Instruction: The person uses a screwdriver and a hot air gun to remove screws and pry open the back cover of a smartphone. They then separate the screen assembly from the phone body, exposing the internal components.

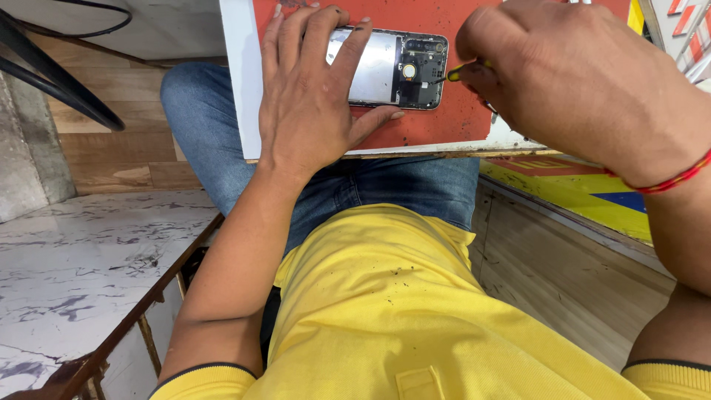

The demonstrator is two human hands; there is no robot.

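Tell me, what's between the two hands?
In the head view, the opened end of the phone lies between the left hand and the right hand. A yellow tool held in the right hand points at it.

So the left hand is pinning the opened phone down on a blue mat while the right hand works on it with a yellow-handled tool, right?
Not quite: the mat is red-orange, not blue, as the head view shows. The rest holds: the left hand pins the opened phone down while the right hand works on it with a yellow-handled tool.
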